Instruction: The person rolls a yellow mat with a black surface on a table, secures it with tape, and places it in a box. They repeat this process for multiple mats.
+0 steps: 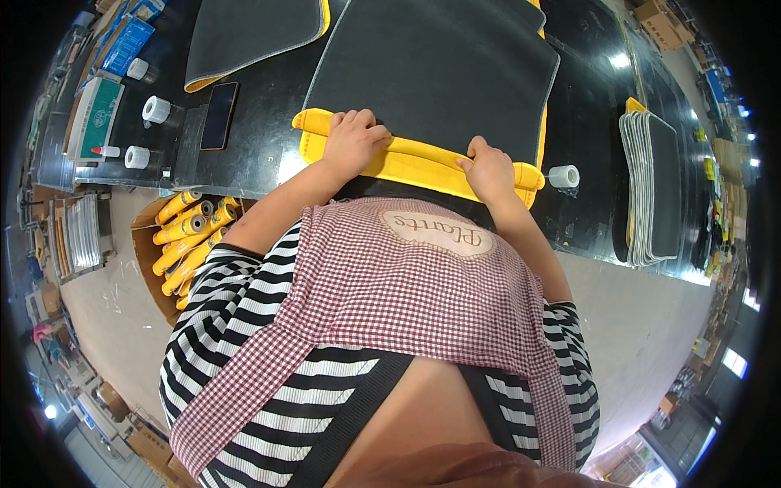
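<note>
Matt grey mat [431,65], seemingly smooth yellow plastic backing [407,163].

Both hands, left hand [351,140] and right hand [490,169], press down on a rolled yellow mat edge [419,159] at the near side of the black table [268,122]; dark mat [439,65] spreads beyond, tape roll [563,176] just right.

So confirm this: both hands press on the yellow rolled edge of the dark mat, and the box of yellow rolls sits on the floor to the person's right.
Not quite. The head view shows the box of yellow rolls on the person's left. Both the left hand and right hand do press the yellow rolled edge of the dark mat.
</note>
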`<state>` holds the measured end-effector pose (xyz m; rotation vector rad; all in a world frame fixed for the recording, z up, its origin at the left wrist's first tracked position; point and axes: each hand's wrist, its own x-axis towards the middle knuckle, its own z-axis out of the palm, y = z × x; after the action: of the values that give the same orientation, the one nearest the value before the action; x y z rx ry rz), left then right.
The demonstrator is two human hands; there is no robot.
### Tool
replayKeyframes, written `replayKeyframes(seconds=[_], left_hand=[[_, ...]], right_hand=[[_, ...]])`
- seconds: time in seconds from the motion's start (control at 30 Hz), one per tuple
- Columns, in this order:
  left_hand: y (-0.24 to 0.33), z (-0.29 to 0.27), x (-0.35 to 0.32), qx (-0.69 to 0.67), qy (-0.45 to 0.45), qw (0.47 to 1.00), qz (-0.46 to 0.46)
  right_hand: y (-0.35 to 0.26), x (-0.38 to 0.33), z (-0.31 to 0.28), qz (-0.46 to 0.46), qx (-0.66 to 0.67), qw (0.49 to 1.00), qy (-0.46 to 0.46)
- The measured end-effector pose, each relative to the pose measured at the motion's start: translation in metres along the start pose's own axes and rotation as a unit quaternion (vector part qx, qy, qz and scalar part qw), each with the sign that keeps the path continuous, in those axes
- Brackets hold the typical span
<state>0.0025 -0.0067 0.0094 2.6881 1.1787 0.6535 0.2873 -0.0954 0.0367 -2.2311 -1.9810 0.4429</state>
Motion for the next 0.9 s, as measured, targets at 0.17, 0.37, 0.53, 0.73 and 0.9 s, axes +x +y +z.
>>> replayKeyframes(seconds=[0.17, 0.37, 0.53, 0.73, 0.9], left_hand=[[-0.014, -0.007, -0.006, 0.012, -0.049, 0.999, -0.009], [-0.019, -0.006, 0.011, -0.061, -0.141, 0.982, -0.114], [-0.020, -0.013, 0.014, -0.021, -0.089, 0.980, -0.179], [-0.024, -0.030, 0.015, 0.026, -0.111, 0.976, -0.188], [-0.029, -0.038, 0.030, -0.019, -0.215, 0.939, -0.270]], right_hand=[[-0.006, -0.007, -0.007, 0.004, -0.020, 0.999, 0.025], [-0.002, -0.016, 0.014, 0.023, 0.020, 0.995, 0.100], [0.011, -0.013, 0.021, 0.023, 0.072, 0.985, 0.155], [0.014, 0.000, 0.004, 0.095, 0.066, 0.991, 0.063], [0.023, -0.003, 0.003, 0.082, 0.112, 0.990, 0.034]])
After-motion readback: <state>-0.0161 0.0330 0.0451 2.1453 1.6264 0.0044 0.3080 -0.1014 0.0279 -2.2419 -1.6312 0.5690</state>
